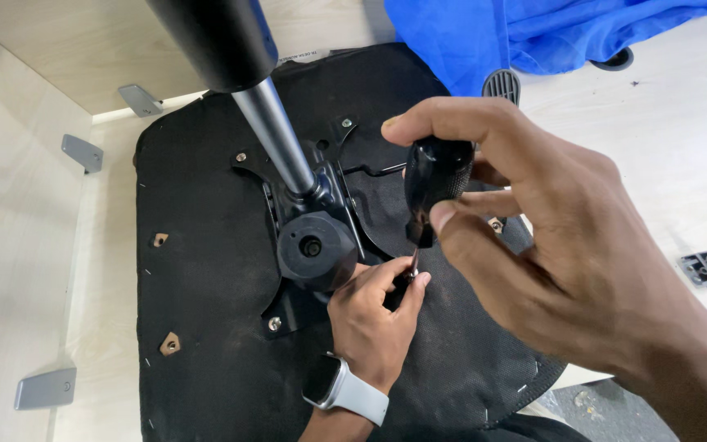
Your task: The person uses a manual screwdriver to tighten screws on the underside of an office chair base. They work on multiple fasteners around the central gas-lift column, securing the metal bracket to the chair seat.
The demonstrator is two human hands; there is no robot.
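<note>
An upturned chair seat [206, 327], black fabric underside facing up, lies on a pale wooden surface [18, 245]. A black metal mounting plate [288, 307] with a gas-lift column [276, 135] sits at its centre. The right hand [550, 245] is closed around the black handle of a screwdriver [435, 176], held upright so the shaft drops onto the plate's near right corner. The left hand [374, 315], wearing a smartwatch [341, 389], pinches the shaft tip with narrowed fingers, apparently steadying it on a screw, which is hidden. Blue cloth [533, 29] lies at the far right; grey brackets [47, 389] sit along the left.
</note>
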